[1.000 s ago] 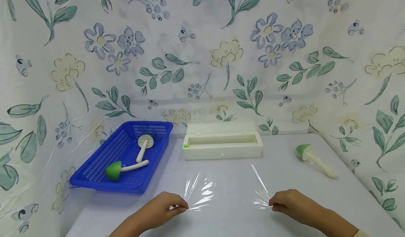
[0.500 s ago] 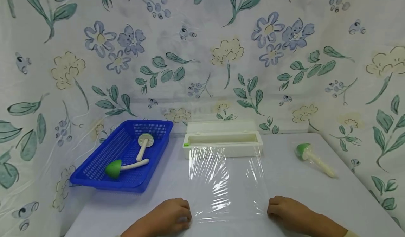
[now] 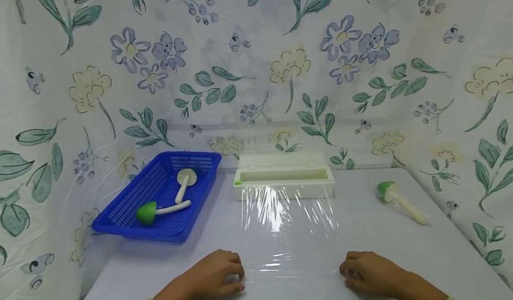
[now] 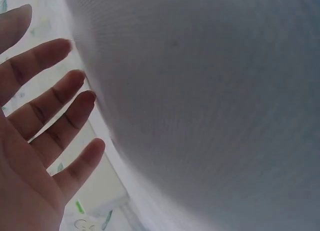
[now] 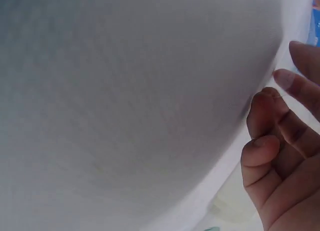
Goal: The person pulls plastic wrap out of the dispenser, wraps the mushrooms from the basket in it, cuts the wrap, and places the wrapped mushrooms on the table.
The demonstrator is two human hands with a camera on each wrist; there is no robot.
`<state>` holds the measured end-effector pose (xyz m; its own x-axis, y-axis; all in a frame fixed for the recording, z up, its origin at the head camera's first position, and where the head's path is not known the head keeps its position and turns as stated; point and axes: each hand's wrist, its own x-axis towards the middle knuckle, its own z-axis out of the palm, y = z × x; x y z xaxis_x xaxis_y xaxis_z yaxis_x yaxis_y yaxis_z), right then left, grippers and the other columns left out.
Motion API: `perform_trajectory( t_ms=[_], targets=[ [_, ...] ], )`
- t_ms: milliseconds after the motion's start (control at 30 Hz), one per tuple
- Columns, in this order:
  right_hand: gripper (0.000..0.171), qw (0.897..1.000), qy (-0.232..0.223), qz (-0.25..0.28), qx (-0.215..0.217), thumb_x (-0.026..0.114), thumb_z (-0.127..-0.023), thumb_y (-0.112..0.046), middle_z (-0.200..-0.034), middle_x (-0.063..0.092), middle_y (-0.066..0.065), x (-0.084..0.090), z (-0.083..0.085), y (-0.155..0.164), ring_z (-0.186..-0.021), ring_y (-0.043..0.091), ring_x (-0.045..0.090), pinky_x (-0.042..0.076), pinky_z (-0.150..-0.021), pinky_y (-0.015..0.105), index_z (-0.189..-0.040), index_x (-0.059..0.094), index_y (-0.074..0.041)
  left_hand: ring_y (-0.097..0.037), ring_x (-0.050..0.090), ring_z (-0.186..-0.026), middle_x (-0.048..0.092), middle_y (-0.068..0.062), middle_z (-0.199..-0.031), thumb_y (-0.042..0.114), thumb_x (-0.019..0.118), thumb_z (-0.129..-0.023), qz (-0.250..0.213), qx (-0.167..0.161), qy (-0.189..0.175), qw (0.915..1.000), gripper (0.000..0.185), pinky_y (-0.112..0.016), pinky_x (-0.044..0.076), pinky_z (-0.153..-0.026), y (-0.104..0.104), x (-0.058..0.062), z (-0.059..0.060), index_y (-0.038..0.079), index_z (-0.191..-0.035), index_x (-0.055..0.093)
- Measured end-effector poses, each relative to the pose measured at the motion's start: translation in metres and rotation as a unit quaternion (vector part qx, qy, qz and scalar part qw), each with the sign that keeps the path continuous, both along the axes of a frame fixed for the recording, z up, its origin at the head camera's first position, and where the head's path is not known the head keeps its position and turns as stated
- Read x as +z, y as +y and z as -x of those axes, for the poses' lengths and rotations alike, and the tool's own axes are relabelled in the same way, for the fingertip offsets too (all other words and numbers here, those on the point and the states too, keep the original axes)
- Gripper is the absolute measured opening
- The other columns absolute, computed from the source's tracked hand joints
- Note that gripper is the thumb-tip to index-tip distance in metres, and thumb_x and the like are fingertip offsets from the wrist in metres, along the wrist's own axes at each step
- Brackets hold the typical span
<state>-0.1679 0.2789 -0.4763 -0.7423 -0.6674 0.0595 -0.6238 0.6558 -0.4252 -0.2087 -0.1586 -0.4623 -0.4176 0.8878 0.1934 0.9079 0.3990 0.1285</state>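
A sheet of clear plastic wrap (image 3: 276,242) lies on the table, stretching from the white wrap dispenser box (image 3: 284,191) down to between the hands. At its near left corner is my left hand (image 3: 214,273); the left wrist view shows its fingers (image 4: 65,116) spread and fairly straight, pinching nothing. Beside the near right corner my right hand (image 3: 372,273) rests low over the table. Its thumb and index finger are apart in the right wrist view, while the other fingers (image 5: 262,151) bend loosely. Whether any fingertip still touches the film is hard to see.
On the left stands a blue plastic basket (image 3: 192,222) holding two green-capped toy mushrooms (image 3: 147,213). Another green-capped mushroom (image 3: 405,206), seemingly wrapped in film, lies on the right of the white table (image 3: 401,246). Floral sheeting (image 3: 256,91) hangs behind.
The hands drew the wrap's edge toward me and laid it down, so it now spans from the dispenser to the near table. The fingers have loosened from the film's corners.
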Motion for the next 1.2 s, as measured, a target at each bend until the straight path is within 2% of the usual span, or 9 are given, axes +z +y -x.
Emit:
perform_trajectory(
  t_ms=[100, 200, 367, 500, 600, 833, 933, 1067, 1200],
  targets=[
    [0.015, 1.0, 0.017, 0.013, 0.022, 0.068, -0.092, -0.028, -0.094, 0.057, -0.02, 0.0, 0.0, 0.0, -0.075, -0.006, 0.05, 0.048, -0.062, 0.023, -0.101, 0.075, -0.017, 0.002, 0.051, -0.083, 0.057, 0.017, -0.091, 0.043, 0.062, -0.094, 0.002, 0.007, -0.01, 0.9999, 0.021, -0.025, 0.047, -0.073, -0.002, -0.001, -0.001, 0.027, -0.083, 0.07],
    [0.011, 0.997, 0.067, 0.022, 0.037, 0.069, -0.091, -0.026, -0.095, 0.056, -0.018, -0.002, -0.001, 0.0, -0.076, -0.006, 0.051, 0.047, -0.061, 0.024, -0.096, 0.077, -0.019, 0.004, 0.05, -0.082, 0.057, 0.017, -0.09, 0.042, 0.063, -0.093, -0.002, 0.006, -0.016, 0.9999, 0.02, -0.022, 0.045, -0.071, -0.003, -0.001, 0.0, 0.028, -0.082, 0.071],
    [0.005, 0.991, 0.131, 0.021, 0.024, 0.073, -0.086, -0.025, -0.09, 0.054, -0.019, -0.003, 0.001, -0.003, -0.071, -0.006, 0.048, 0.044, -0.058, 0.023, -0.088, 0.076, -0.022, 0.005, 0.049, -0.08, 0.056, 0.018, -0.086, 0.036, 0.068, -0.089, -0.011, 0.008, -0.004, 0.9999, 0.015, -0.017, 0.042, -0.068, -0.003, 0.0, 0.003, 0.026, -0.079, 0.071],
    [0.009, 0.993, 0.114, 0.021, 0.017, 0.073, -0.087, -0.026, -0.086, 0.054, -0.022, -0.002, 0.001, -0.004, -0.069, -0.006, 0.048, 0.045, -0.059, 0.024, -0.091, 0.074, -0.019, 0.005, 0.049, -0.078, 0.055, 0.019, -0.084, 0.033, 0.069, -0.087, -0.011, 0.014, -0.005, 0.9998, 0.013, -0.015, 0.04, -0.066, -0.003, -0.001, 0.004, 0.025, -0.077, 0.072],
    [0.014, 0.998, 0.067, 0.021, -0.001, 0.071, -0.089, -0.028, -0.083, 0.053, -0.024, 0.002, 0.002, -0.006, -0.068, -0.006, 0.048, 0.045, -0.061, 0.025, -0.095, 0.074, -0.015, 0.005, 0.049, -0.076, 0.056, 0.019, -0.082, 0.031, 0.071, -0.086, -0.015, 0.015, -0.001, 0.9998, 0.011, -0.014, 0.04, -0.065, -0.003, -0.003, 0.004, 0.024, -0.078, 0.073],
    [0.018, 0.999, -0.003, 0.01, -0.049, 0.07, -0.09, -0.027, -0.08, 0.056, -0.024, 0.013, 0.013, -0.003, -0.067, -0.004, 0.048, 0.046, -0.061, 0.025, -0.098, 0.074, -0.012, 0.005, 0.049, -0.072, 0.054, 0.019, -0.078, 0.024, 0.074, -0.082, -0.033, 0.016, 0.039, 0.9986, 0.006, -0.012, 0.039, -0.063, 0.0, 0.0, 0.007, 0.023, -0.077, 0.071],
    [0.02, 0.997, -0.024, 0.023, -0.069, 0.068, -0.092, -0.029, -0.082, 0.059, -0.023, 0.019, 0.022, 0.001, -0.07, -0.003, 0.051, 0.047, -0.061, 0.025, -0.101, 0.073, -0.012, 0.004, 0.052, -0.073, 0.057, 0.018, -0.079, 0.021, 0.074, -0.084, -0.03, 0.037, 0.024, 0.9986, 0.005, -0.016, 0.043, -0.063, -0.001, 0.004, 0.011, 0.021, -0.079, 0.072],
    [0.026, 0.994, -0.029, 0.055, -0.093, 0.063, -0.095, -0.032, -0.089, 0.061, -0.021, 0.026, 0.04, 0.009, -0.08, 0.0, 0.056, 0.05, -0.067, 0.026, -0.106, 0.072, -0.01, 0.003, 0.056, -0.074, 0.06, 0.018, -0.081, 0.02, 0.072, -0.088, -0.012, 0.089, -0.018, 0.9958, 0.004, -0.021, 0.048, -0.065, -0.007, 0.018, 0.018, 0.019, -0.084, 0.073],
    [0.025, 0.986, -0.007, 0.108, -0.125, 0.062, -0.097, -0.027, -0.097, 0.065, -0.01, 0.031, 0.059, 0.014, -0.088, 0.006, 0.06, 0.052, -0.074, 0.028, -0.109, 0.07, -0.007, -0.002, 0.059, -0.075, 0.061, 0.016, -0.082, 0.019, 0.071, -0.089, -0.011, 0.137, -0.019, 0.9903, 0.005, -0.025, 0.051, -0.066, -0.016, 0.042, 0.03, 0.018, -0.086, 0.074]
  ],
)
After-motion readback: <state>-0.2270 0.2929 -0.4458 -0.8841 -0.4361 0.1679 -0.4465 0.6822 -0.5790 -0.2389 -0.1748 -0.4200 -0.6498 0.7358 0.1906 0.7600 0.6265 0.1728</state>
